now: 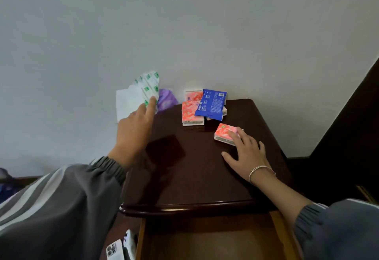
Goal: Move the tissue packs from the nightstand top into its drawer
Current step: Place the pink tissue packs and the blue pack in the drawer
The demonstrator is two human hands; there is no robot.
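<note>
L hand (pixel 132 136) grips white-green tissue pack (pixel 143 91), held up past nightstand (pixel 194 177) rear-left corner. R hand (pixel 247 154) fingers straight, spread, tips on pink tissue pack (pixel 223 132). Drawer (pixel 205 243) open.

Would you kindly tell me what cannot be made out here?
Head view:
Drawer: inside dark, cut by the bottom edge.
Pink stack: blue pack covers it; count unclear.
Purple pack: partly behind the green-printed pack in the left hand.

Quantities: three pink-and-white rectangular plastic-wrapped tissue packs (pixel 192 114) confirmed, a fourth possibly hidden beneath; one blue flat plastic-wrapped pack (pixel 212 104); one white-and-green printed soft pack (pixel 146 87); one purple soft plastic pack (pixel 166 99); two white-cased phones (pixel 114 250).
</note>
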